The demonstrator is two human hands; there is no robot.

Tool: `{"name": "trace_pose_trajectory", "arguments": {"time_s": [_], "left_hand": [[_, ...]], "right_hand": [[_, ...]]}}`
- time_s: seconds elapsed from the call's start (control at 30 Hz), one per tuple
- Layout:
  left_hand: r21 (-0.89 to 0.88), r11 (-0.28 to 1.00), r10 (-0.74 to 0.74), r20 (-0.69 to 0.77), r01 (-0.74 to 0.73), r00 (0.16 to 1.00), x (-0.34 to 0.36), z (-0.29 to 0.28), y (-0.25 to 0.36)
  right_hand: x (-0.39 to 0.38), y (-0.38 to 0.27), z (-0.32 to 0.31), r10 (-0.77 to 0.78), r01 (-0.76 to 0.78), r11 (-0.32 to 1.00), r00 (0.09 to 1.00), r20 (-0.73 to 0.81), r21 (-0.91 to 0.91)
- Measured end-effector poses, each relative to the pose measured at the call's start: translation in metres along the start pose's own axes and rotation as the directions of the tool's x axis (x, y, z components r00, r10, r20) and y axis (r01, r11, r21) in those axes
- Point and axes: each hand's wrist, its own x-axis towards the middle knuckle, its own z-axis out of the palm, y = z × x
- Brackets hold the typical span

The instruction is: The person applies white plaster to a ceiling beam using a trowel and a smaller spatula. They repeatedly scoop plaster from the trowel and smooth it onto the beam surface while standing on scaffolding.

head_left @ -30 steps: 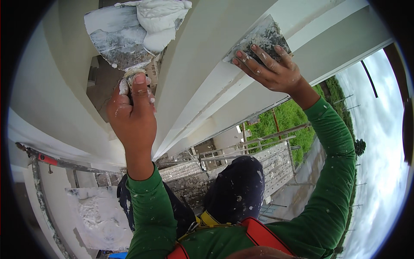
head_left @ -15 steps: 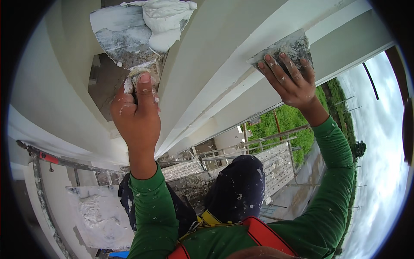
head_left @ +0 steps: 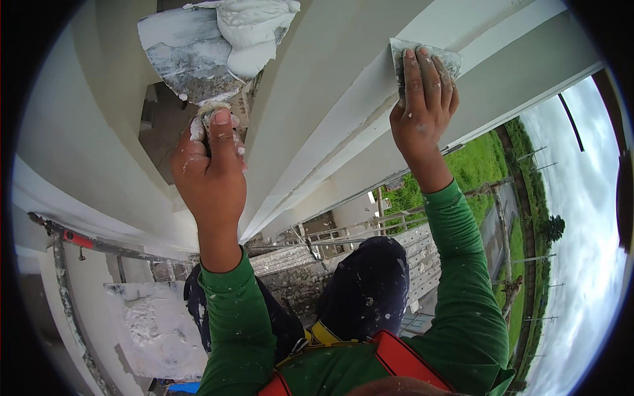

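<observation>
My left hand (head_left: pixel 210 158) is closed round the handle of a wide putty knife (head_left: pixel 181 53), thumb on top. White putty (head_left: pixel 254 33) sits in a thick heap on the right part of its blade, and a thinner smear covers the left. My right hand (head_left: pixel 426 109) presses a flat, thin metal scraper blade (head_left: pixel 453 62) against the pale ledge of the wall (head_left: pixel 356 92). Its fingers lie along the blade, which is speckled with putty; the thumb is mostly hidden. Both hands carry white spots.
Below me is a perforated scaffold plank (head_left: pixel 422 254) with metal rails. At the lower left, a board with white putty (head_left: pixel 155 330) lies beside a scaffold pipe (head_left: pixel 72 303). Grass (head_left: pixel 475 162) and a road show far below at the right.
My right hand has moved left with the scraper blade along the ledge, and the blade has turned. My left hand and the putty knife have hardly moved.
</observation>
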Motion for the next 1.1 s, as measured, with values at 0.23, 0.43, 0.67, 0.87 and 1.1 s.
{"name": "trace_pose_trajectory", "arguments": {"time_s": [0.23, 0.43, 0.67, 0.87, 1.1], "left_hand": [[0.055, 0.998, 0.004, 0.017, -0.005, 1.000, -0.001, 0.000, -0.002], [0.003, 1.000, -0.009, 0.013, 0.009, 1.000, 0.001, 0.003, -0.008], [-0.033, 0.998, -0.044, 0.016, 0.045, 0.999, 0.002, 0.011, -0.011], [0.008, 0.999, -0.051, 0.033, 0.051, 0.998, 0.004, 0.009, -0.013], [-0.010, 0.997, -0.082, 0.010, 0.082, 0.997, 0.007, 0.010, -0.018]], "right_hand": [[-0.058, -0.036, 0.002, -0.149, 0.145, 0.989, 0.965, 0.215, 0.030], [-0.067, -0.022, -0.031, -0.336, 0.349, 0.937, 0.891, 0.305, 0.014], [0.022, 0.075, -0.012, -0.622, 0.611, 0.750, 0.782, 0.046, -0.252], [0.046, 0.095, 0.006, -0.759, 0.755, 0.614, 0.645, 0.093, -0.230], [0.041, 0.088, -0.002, -0.743, 0.710, 0.637, 0.670, 0.009, -0.301]]}}
